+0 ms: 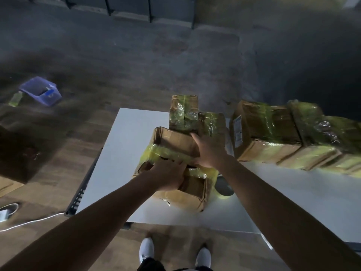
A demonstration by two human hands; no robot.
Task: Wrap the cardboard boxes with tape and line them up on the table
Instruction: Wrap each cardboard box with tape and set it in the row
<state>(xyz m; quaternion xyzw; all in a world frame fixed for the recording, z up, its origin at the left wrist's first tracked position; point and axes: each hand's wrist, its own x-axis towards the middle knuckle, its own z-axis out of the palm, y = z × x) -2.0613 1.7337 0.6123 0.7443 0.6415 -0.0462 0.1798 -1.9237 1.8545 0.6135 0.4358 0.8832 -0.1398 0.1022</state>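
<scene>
L grip [168, 174] clenched on half-taped box [173, 140], R grip [207, 151] flat on top, released. Wrapped boxes [269, 130] lined on bench [121, 145]; this one looked ~half done.

Yellow-green tape [168, 153] bands every box.
Partly taped box [175, 142] at the middle of the desk [121, 153]; two wrapped boxes [183, 112] at its far edge; wrapped row [273, 133] toward the right edge.

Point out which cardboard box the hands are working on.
The big box at the front of the table, under the left hand and right hand. One yellow tape band crosses it; the other boxes stand untouched.
</scene>
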